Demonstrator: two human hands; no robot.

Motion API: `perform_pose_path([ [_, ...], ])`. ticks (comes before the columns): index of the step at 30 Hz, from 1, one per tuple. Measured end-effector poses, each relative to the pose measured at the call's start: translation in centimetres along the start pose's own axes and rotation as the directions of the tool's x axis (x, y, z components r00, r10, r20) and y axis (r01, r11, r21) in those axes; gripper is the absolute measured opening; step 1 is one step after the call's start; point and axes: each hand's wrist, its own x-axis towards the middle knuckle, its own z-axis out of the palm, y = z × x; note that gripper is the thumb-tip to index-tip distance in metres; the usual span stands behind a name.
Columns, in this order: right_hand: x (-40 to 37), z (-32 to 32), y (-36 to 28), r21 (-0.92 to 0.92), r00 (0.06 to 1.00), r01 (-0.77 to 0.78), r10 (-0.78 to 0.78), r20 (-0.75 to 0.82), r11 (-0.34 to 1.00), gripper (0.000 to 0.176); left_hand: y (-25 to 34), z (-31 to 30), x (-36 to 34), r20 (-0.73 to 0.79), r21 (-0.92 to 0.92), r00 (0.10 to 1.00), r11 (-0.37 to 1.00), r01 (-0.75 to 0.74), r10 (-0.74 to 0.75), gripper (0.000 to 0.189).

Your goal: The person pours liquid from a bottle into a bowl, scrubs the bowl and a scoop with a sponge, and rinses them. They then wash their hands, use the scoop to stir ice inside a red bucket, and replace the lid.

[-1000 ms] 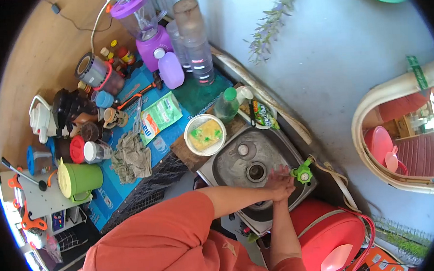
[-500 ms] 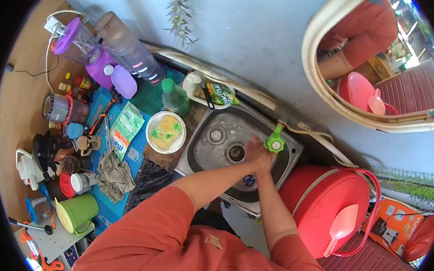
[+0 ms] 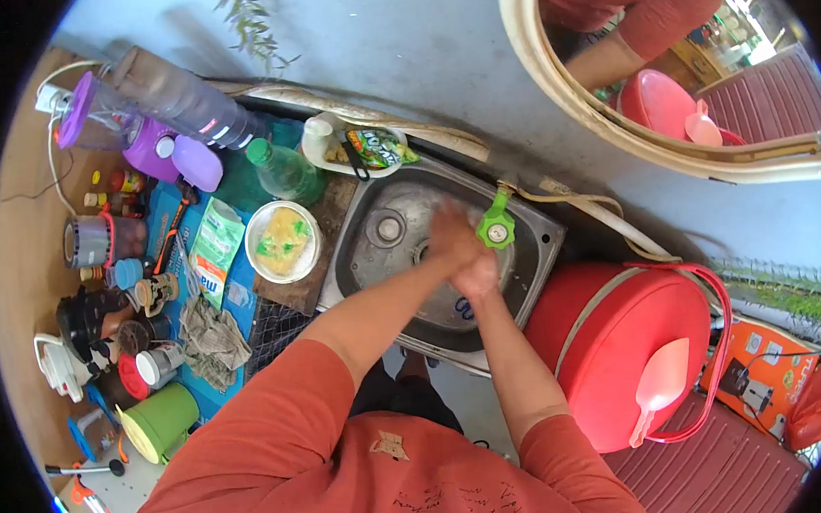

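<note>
My left hand (image 3: pixel 450 236) and my right hand (image 3: pixel 476 271) press together over the metal sink (image 3: pixel 362 257), one overlapping the other. Motion smears their fingers, and no object shows between them. Just to their right is the green tap handle (image 3: pixel 496 231). Blue scissors (image 3: pixel 464 307) lie in the basin below my hands, which partly hide the drain (image 3: pixel 421 252). A white bowl with a yellow and green sponge (image 3: pixel 282 241) stands left of the sink.
Behind the sink's left corner are a green bottle (image 3: pixel 287 173) and a white tray with a green packet (image 3: pixel 382 148). A large red lidded container (image 3: pixel 610 339) stands at right. Jars, a cloth (image 3: pixel 213 341) and a purple blender (image 3: pixel 150 149) fill the left side.
The view has shifted, so most things sit further left and higher in it. My hands remain together by the tap, with their fingers now more blurred and their overlap slightly different.
</note>
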Motion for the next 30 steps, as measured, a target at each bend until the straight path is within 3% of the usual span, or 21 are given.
perform_pose_path([
  [1, 0.6, -0.9, -0.1, 0.004, 1.000, 0.016, -0.016, -0.012, 1.000, 0.055, 0.5, -2.6, 0.5, 0.094, 0.045, 0.994, 0.998, 0.049, -0.053, 0.071],
  [2, 1.8, -2.9, -0.1, 0.016, 0.991, 0.068, -0.069, 0.119, 0.998, 0.056, 0.7, -3.9, 0.5, 0.183, 0.095, 0.977, 0.991, 0.094, -0.110, 0.068],
  [3, 2.7, -4.9, 0.0, 0.031, 0.961, 0.117, -0.121, 0.248, 0.993, 0.057, -1.8, 0.6, 0.6, 0.155, 0.297, 0.979, 0.939, -0.175, 0.134, 0.060],
  [4, 3.1, -5.8, 0.0, 0.047, 0.910, 0.165, -0.171, 0.378, 0.985, 0.058, -1.3, 1.1, -0.9, 0.164, 0.292, 0.976, 0.938, -0.187, 0.144, 0.060],
  [5, 0.1, -1.0, 0.5, 0.106, 0.948, 0.216, -0.235, 0.213, 0.971, 0.056, -0.7, 1.3, -3.1, -0.011, 0.307, 0.975, 0.929, -0.206, 0.220, 0.056],
  [6, 0.4, -1.0, 0.8, 0.107, 0.943, 0.236, -0.254, 0.213, 0.966, 0.056, -0.1, 1.3, -4.1, -0.183, 0.324, 0.938, 0.919, -0.226, 0.295, 0.052],
  [7, 0.7, -1.3, 1.0, 0.000, 0.980, 0.175, -0.174, 0.102, 0.985, 0.059, -0.4, 0.5, -3.5, -0.172, 0.322, 0.932, 0.913, -0.251, 0.318, 0.052],
  [9, 1.2, -0.8, 1.6, -0.098, 0.992, 0.123, -0.126, -0.024, 0.987, 0.062, -2.7, -2.2, -0.4, 0.044, 0.060, 0.996, 0.995, -0.079, 0.076, 0.047],
  [10, 1.4, 0.1, 2.2, 0.032, 0.997, 0.013, -0.010, -0.082, 0.999, 0.064, -2.8, -2.5, 0.3, 0.183, -0.050, 0.983, 0.998, 0.037, -0.028, 0.046],
  [11, 1.3, 0.5, 2.4, 0.171, 0.986, -0.092, 0.114, -0.122, 0.981, 0.065, -2.4, -1.0, -0.4, 0.200, -0.052, 0.980, 0.999, 0.018, -0.007, 0.046],
  [13, 0.6, 0.2, 1.6, 0.065, 0.979, 0.020, -0.006, -0.204, 0.998, 0.061, -2.1, 3.5, -2.2, -0.002, 0.206, 0.991, 0.970, 0.131, -0.134, 0.075],
  [14, 0.5, 0.2, 1.1, -0.052, 0.958, 0.097, -0.108, -0.266, 0.994, 0.057, -2.3, 4.5, -1.9, 0.010, 0.206, 0.994, 0.972, 0.109, -0.113, 0.075],
  [17, 1.9, -2.6, 2.3, -0.050, 0.979, 0.086, -0.094, -0.182, 0.995, 0.046, -4.8, 5.3, 0.1, 0.235, -0.101, 0.951, 0.968, 0.228, -0.200, 0.058],
  [20, 3.2, -5.2, 2.9, -0.044, 1.000, -0.014, 0.013, -0.013, 0.999, 0.053, -5.2, 1.6, 1.8, 0.325, -0.174, 0.927, 0.952, 0.250, -0.185, 0.052],
  [21, 3.1, -4.4, 2.5, -0.084, 0.994, -0.071, 0.078, 0.079, 0.994, 0.062, -4.2, 2.0, 0.8, 0.228, -0.011, 0.964, 0.990, 0.141, -0.135, 0.054],
  [22, 2.2, -3.7, 1.8, -0.082, 0.995, -0.061, 0.067, 0.076, 0.995, 0.062, -3.4, 2.2, 0.2, 0.235, -0.010, 0.964, 0.991, 0.133, -0.127, 0.054],
  [24, -0.7, 1.9, -0.5, -0.255, 0.902, 0.054, -0.156, -0.403, 0.966, 0.053, -2.0, 2.5, -0.8, 0.232, -0.082, 0.950, 0.969, 0.233, -0.209, 0.060],
  [25, 1.7, -4.0, -0.3, -0.189, 0.925, 0.056, -0.122, -0.359, 0.980, 0.054, -1.5, 2.5, -1.3, 0.234, -0.113, 0.940, 0.954, 0.279, -0.247, 0.062],
  [28, 1.1, -2.7, 1.6, 0.078, 0.988, 0.041, -0.029, -0.152, 0.996, 0.059, -0.3, 2.9, -1.7, 0.241, -0.226, 0.900, 0.881, 0.416, -0.363, 0.071],
  [29, -0.6, 2.1, 1.0, 0.114, 0.966, -0.022, 0.051, -0.253, 0.993, 0.058, -0.2, 3.3, -2.1, 0.240, -0.234, 0.898, 0.876, 0.422, -0.368, 0.071],
  [30, -0.7, 0.4, 0.6, 0.111, 0.965, -0.028, 0.056, -0.256, 0.993, 0.058, -0.4, 3.9, -2.6, 0.188, -0.209, 0.946, 0.931, 0.300, -0.262, 0.067],
])
